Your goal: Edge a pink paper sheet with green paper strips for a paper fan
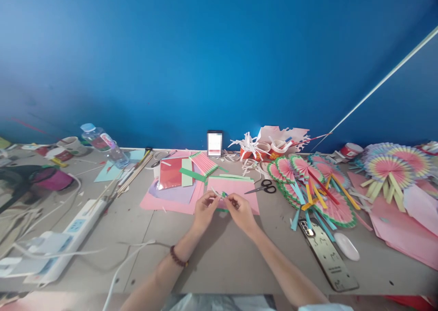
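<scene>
Head view: left hand [204, 209] and right hand [241, 213] nearly meet at the fingertips, both pinching a small white-and-green piece [224, 194], whose exact shape is too small to tell, above a pink paper sheet [251, 202] on the grey table [205, 260]. Brown beaded bracelet [178, 257] circles the left wrist. Black-handled scissors [268, 187] lie at the sheet's right edge, blades reaching onto it. Beyond the hands rests a pleated pink-and-green paper [204, 164], with a green paper strip [190, 174] beside it. Farther left, a red sheet [170, 171] lies over a lilac sheet [171, 194]. Pleated paper fans [337, 207] overlap to the right, near a smartphone [330, 256] and a white computer mouse [346, 246]. Well to the left, a plastic bottle [104, 142] leans and a white power strip [77, 233] lies nearer the person.
</scene>
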`<state>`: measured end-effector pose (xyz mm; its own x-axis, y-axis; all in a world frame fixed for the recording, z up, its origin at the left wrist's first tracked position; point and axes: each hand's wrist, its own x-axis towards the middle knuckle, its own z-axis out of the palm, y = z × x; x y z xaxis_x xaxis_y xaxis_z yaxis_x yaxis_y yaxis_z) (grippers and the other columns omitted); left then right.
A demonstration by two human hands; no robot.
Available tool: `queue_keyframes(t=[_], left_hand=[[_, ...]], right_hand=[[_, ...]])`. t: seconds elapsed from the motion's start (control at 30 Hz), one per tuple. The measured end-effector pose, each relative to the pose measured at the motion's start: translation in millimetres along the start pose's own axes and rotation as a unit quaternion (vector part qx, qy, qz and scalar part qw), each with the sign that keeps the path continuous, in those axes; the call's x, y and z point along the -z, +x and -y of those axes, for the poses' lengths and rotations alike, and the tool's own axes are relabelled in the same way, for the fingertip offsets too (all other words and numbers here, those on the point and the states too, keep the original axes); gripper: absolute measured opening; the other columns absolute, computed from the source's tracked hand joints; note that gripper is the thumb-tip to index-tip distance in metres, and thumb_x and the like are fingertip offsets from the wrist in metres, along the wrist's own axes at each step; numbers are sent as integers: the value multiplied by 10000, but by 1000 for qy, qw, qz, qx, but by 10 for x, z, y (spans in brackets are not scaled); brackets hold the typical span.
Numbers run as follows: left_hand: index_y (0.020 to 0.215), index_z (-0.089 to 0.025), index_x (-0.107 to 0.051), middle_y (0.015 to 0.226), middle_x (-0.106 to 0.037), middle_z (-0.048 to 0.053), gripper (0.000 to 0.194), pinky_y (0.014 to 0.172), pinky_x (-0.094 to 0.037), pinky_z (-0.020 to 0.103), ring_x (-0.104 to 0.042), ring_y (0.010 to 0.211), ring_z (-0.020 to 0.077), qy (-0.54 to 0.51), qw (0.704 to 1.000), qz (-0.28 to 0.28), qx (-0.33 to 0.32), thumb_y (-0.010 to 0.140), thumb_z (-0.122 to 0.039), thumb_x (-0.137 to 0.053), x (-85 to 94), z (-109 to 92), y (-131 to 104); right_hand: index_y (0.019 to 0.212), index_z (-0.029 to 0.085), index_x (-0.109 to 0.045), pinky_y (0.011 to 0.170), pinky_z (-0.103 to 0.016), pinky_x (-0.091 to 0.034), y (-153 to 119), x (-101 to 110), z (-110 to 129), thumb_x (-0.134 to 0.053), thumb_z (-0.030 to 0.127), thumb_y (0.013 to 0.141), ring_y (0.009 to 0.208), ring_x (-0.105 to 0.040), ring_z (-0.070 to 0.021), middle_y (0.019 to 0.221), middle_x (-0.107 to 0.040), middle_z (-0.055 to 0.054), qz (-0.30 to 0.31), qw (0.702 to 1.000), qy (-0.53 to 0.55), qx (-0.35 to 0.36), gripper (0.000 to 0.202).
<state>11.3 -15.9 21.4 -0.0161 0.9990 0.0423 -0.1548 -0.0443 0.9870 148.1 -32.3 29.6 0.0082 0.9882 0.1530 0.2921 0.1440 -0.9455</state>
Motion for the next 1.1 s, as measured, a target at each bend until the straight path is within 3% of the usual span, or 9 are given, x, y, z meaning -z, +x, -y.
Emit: queue_keyframes(t=[0.13,0.27,0.47,0.8,1.1], left_hand=[[663,-173,-661,702,-613,31,264,644,-488,295,-581,670,162,-24,1000,-9,11,644,-427,-730,-24,-20,-4],[715,-169,-693,804,-654,63,284,659,-523,336,-616,690,182,-44,998,24,29,623,-432,-748,-37,-43,-12],[665,-167,-708,752,-637,63,216,700,-518,327,-614,746,190,8,1000,19,-9,661,-382,-736,-16,10,-8],[684,-146,-697,719,-691,64,255,718,-494,316,-628,702,183,-42,997,16,70,615,-380,-773,5,26,8],[668,-142,-673,706,-673,48,273,699,-475,286,-599,680,159,-55,996,25,72,676,-409,-724,-22,0,-17]], right_hand=[[672,194,-543,481,-237,-334,-7,-12,-29,-500,476,827,524,-411,-116,577,-478,21,0,1000,-1,1,325],[665,196,-529,473,-237,-326,-1,-19,-56,-497,441,826,521,-410,-117,569,-467,23,4,1000,2,-3,294],[677,195,-519,497,-234,-328,0,-14,-58,-491,376,829,539,-422,-118,594,-475,22,9,1000,6,-1,238],[684,188,-537,520,-228,-355,6,6,-25,-505,361,836,554,-448,-120,617,-521,11,3,1000,-21,17,233],[720,176,-556,516,-220,-375,18,13,-22,-500,323,827,553,-459,-117,639,-527,5,3,999,-24,29,190]])
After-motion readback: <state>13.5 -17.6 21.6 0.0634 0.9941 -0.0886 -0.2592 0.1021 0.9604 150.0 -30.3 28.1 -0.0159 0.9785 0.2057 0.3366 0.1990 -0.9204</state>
